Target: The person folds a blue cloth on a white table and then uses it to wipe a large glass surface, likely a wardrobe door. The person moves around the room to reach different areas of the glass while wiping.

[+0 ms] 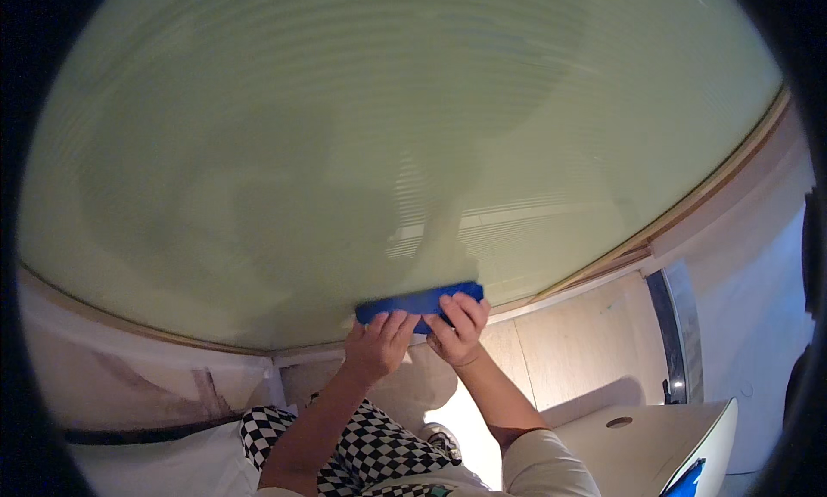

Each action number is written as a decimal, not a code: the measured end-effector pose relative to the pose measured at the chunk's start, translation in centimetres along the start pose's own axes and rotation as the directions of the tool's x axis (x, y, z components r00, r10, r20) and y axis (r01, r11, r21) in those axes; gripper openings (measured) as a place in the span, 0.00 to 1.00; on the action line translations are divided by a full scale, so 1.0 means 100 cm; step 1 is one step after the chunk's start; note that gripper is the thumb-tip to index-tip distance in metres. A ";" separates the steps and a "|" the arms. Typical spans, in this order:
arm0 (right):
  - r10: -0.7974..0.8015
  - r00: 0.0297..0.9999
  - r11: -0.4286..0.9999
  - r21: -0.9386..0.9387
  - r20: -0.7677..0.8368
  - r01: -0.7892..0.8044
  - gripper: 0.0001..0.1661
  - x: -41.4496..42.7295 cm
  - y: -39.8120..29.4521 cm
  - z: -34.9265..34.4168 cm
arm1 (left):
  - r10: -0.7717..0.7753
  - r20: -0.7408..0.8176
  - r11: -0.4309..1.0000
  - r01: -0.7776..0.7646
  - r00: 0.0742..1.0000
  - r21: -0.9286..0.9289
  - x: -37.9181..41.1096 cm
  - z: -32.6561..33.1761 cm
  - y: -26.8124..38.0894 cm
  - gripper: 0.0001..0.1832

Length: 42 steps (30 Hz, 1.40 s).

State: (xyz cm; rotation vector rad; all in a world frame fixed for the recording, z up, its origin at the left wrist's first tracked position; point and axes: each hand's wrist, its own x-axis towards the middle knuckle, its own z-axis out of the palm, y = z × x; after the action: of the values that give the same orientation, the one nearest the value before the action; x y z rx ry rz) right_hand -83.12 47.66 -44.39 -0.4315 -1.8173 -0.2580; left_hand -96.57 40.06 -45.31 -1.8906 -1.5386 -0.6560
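Note:
Both hands are on a long blue bar-shaped hand tool, which lies against the lower edge of a large pale green panel. My left hand grips the left part of the tool, its fingertips over the near side. On the right part, my right hand has its fingers wrapped over the top. The tool tilts slightly, its right end higher in view. The panel is glossy, with fine ripple lines, reflections and a dark shadow on it. The tool's underside is hidden.
A wooden strip edges the panel. At the lower right stands a pale board with an oval hole and a blue item beside it. White sheeting lies at the lower left. My checkered trousers and a shoe show below.

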 end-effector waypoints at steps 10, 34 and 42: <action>0.064 0.995 0.995 -0.072 -0.076 -0.069 0.17 0.053 0.041 -0.052 | -0.014 -0.055 0.999 0.015 0.998 0.031 0.081 -0.013 0.046 0.14; 0.159 0.960 0.968 -0.155 -0.232 -0.198 0.17 0.040 0.096 -0.078 | 0.096 -0.117 0.995 -0.090 0.989 0.052 0.124 0.024 0.101 0.17; 0.371 0.913 0.912 -0.117 -0.172 -0.393 0.16 -0.065 0.106 -0.063 | 0.311 0.211 0.941 -0.331 0.927 0.068 0.068 0.082 0.115 0.23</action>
State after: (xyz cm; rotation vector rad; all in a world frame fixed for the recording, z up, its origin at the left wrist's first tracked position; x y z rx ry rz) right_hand -71.60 53.82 -49.28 -0.8426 -1.5366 -0.1480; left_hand -83.89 48.96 -47.91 -2.1147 -1.3033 -0.2440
